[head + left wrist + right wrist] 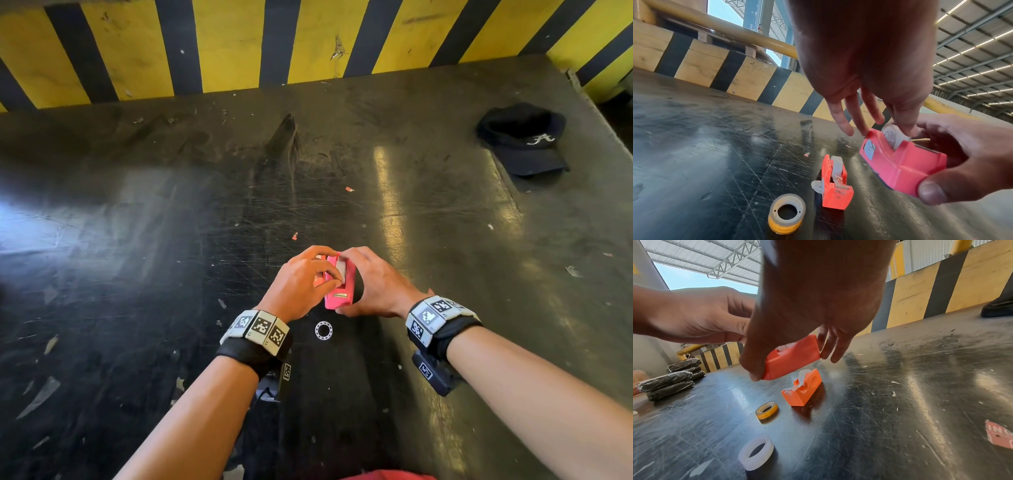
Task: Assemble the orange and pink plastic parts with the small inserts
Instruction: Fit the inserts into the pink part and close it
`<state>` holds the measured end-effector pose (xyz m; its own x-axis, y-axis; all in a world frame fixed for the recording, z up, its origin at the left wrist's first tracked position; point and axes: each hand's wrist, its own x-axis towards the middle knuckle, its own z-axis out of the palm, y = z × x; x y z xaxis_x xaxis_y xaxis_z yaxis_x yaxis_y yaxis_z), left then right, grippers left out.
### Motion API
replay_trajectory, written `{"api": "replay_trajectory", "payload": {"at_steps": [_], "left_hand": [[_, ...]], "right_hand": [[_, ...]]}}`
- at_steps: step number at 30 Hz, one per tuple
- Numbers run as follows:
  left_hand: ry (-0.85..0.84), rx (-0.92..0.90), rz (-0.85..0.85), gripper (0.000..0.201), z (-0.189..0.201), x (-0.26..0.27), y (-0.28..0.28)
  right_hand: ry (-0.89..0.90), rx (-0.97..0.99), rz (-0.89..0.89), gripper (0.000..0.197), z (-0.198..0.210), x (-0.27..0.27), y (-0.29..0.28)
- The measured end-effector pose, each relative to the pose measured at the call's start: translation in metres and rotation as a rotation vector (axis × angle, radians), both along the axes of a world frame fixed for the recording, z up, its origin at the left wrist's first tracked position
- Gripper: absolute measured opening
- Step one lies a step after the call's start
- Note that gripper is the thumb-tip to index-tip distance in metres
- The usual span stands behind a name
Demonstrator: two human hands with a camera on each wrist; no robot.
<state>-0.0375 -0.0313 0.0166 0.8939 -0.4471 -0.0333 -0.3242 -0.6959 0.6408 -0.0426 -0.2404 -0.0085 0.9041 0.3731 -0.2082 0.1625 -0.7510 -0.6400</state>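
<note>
My right hand (359, 281) grips a pink tape dispenser (337, 298) just above the table, thumb at its near end and fingers round its far end. My left hand (890, 128) reaches down from above, its thumb and fingertips pinching the white tape roll (892, 134) that sits in the dispenser's slot. An orange dispenser (835, 183) with tape loaded stands on the table below my hands. Beside it lies a yellowish tape roll (787, 212). A white plastic ring (323, 330) lies nearer me.
The scratched black table (171, 240) ends at a yellow and black striped wall (239, 44). A black cap (524, 140) lies far right. Black wrapped bundles (670, 381) are stacked off to the left. A pink scrap (999, 436) lies on the right.
</note>
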Motion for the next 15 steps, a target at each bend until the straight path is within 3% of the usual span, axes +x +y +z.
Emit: {"api": "replay_trajectory", "payload": {"at_steps": [5, 15], "left_hand": [[0.060, 0.048, -0.113, 0.007, 0.0008, -0.0066, 0.0009], [-0.018, -0.060, 0.006, 0.008, 0.0038, -0.0093, -0.0023]], "right_hand": [[0.035, -0.005, -0.025, 0.084, -0.0013, 0.0058, -0.0035], [0.048, 0.000, -0.022, 0.095, 0.0033, 0.0044, -0.0011]]}}
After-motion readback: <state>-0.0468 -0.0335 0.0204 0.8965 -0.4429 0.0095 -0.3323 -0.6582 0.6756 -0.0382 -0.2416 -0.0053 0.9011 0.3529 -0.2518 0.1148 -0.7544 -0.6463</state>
